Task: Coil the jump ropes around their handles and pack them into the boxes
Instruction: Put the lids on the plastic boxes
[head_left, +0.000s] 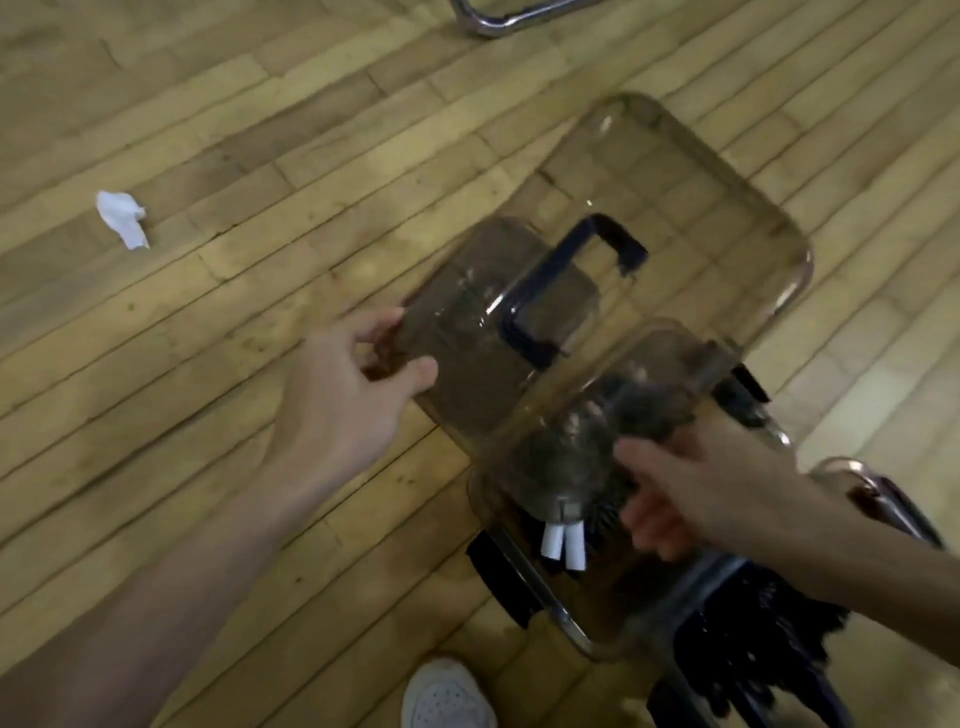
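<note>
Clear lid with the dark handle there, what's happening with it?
A person holds the clear lid with both hands, the left hand gripping its left end and the right hand its right end, over a clear box on the wood floor. Dark jump ropes with white handle ends lie inside. The lid is not seated. Another clear container lies beyond.

the single head-worn view looks steeply down, close over the wooden floor (218, 171).

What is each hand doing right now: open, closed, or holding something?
Left hand: closed, pinching one edge of the clear lid.
Right hand: blurred, but appears closed, gripping the lid's opposite end.
</note>
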